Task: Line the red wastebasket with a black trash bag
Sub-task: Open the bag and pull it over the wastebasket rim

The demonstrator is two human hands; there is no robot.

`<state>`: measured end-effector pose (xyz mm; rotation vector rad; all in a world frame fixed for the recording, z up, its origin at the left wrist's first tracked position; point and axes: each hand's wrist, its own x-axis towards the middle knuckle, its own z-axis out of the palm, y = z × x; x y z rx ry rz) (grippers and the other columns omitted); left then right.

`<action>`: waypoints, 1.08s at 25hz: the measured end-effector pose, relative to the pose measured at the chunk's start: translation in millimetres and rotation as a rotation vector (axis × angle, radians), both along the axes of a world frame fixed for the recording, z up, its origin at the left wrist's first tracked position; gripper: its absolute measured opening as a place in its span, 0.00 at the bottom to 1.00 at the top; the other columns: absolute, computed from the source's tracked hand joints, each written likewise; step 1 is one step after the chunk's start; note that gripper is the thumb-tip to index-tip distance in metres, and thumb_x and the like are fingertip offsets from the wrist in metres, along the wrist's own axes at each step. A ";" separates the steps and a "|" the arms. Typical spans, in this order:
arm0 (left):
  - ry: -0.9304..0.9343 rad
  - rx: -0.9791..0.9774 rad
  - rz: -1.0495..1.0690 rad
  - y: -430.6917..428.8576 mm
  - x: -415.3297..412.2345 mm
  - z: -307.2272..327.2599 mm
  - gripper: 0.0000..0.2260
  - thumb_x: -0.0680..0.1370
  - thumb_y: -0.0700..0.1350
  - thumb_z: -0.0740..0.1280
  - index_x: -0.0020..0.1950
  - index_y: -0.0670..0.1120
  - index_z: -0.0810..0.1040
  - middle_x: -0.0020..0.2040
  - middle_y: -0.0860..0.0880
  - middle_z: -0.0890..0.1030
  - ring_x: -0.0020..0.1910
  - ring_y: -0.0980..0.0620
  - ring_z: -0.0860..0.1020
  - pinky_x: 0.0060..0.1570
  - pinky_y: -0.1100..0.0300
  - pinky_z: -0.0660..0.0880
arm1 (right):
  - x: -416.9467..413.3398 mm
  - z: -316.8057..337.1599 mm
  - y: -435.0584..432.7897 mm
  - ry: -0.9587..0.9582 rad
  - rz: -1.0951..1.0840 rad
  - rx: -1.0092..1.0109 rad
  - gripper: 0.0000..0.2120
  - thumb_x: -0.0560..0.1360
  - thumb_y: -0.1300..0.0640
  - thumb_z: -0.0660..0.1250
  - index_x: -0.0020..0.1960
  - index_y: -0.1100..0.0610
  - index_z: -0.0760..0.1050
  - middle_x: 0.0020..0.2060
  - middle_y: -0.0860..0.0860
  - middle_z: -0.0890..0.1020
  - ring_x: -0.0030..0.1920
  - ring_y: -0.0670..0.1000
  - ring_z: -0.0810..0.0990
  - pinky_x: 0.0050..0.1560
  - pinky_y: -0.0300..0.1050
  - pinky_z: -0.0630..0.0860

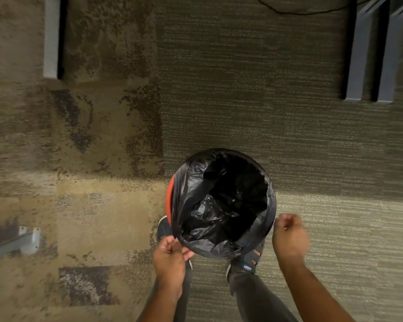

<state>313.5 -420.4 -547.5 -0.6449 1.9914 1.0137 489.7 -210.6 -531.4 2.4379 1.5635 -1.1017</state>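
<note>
Head view, looking straight down.

Basket (169, 198): red, round, upright on carpet (289, 112), standing just ahead of the person's shoes (246, 261). Only a thin red strip shows, on its left side; elsewhere the wall is hidden.

Bag (221, 205): black, mouth open, body slack and crumpled down inside the basket. Its hem is folded over the rim along the far, right and near arcs. On the left arc the film stands in gathered pleats inside the red strip, apparently not yet drawn down over the rim there.

Left hand (170, 256): at the near-left of the rim, fingers (186, 253) closed together, pinching the bag's edge where it meets the rim.

Right hand (289, 238): just beside the rim's near-right, blurred; fingers curled in. Whether it holds any film cannot be told; it seems apart from the bag.

Governing relation: the uncovered stretch lies up and to the left of the left hand's pinch, following the rim's curve away from the person. The left hand is much the nearer; the right sits across the mouth from it. Judgement: lining is nearly done, and the remaining work is carrying the hem outward and down over that left arc.

Other: grey furniture legs (356, 54) well apart, upper right.
</note>
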 end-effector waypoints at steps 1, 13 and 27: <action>0.055 -0.025 -0.042 3.8 -4.9 0.7 0.13 0.87 0.32 0.62 0.50 0.45 0.82 0.47 0.37 0.88 0.41 0.42 0.87 0.38 0.53 0.88 | -9.5 9.7 7.5 -0.028 0.156 0.203 0.04 0.81 0.62 0.66 0.53 0.61 0.79 0.43 0.56 0.83 0.46 0.60 0.81 0.46 0.51 0.76; 0.554 -0.089 -0.615 33.6 -86.8 -5.1 0.09 0.84 0.36 0.64 0.53 0.41 0.85 0.45 0.46 0.86 0.43 0.43 0.82 0.44 0.52 0.81 | -238.2 25.9 45.3 0.011 1.761 0.235 0.11 0.77 0.56 0.68 0.58 0.49 0.83 0.61 0.52 0.76 0.66 0.60 0.73 0.68 0.58 0.68; 0.050 0.175 -0.582 69.8 -162.3 -24.1 0.11 0.86 0.38 0.67 0.46 0.45 0.84 0.44 0.40 0.89 0.41 0.46 0.82 0.47 0.52 0.78 | -264.3 -9.8 108.5 0.091 1.504 -0.115 0.05 0.81 0.51 0.65 0.47 0.48 0.78 0.45 0.45 0.78 0.50 0.52 0.79 0.40 0.44 0.65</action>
